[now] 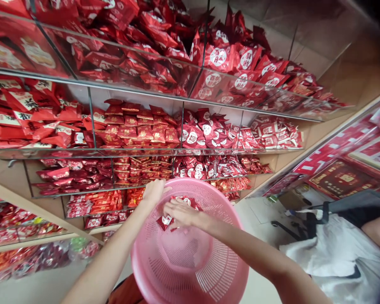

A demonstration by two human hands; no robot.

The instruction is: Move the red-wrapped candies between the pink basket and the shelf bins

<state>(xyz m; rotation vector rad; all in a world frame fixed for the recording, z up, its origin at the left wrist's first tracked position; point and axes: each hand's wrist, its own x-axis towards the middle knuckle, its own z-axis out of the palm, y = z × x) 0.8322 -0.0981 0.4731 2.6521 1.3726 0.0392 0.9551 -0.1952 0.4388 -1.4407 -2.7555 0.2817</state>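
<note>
My left hand (153,191) is closed over the far left rim of a pink plastic basket (240,249), which has slotted, mesh-like walls. Inside the basket, near its far wall, my right hand (181,213) curls its fingers over several small red wrapped packets. One packet (166,221) with a white round label shows at the fingertips. Another packet (194,203) sticks out behind the knuckles. My palm hides the rest of what lies under it.
Clear-fronted shelves (145,152) full of red snack packets (193,135) rise just beyond the basket. At right, a person in white clothing (332,245) is beside red boxes (340,179). Bagged goods (41,257) lie low at left.
</note>
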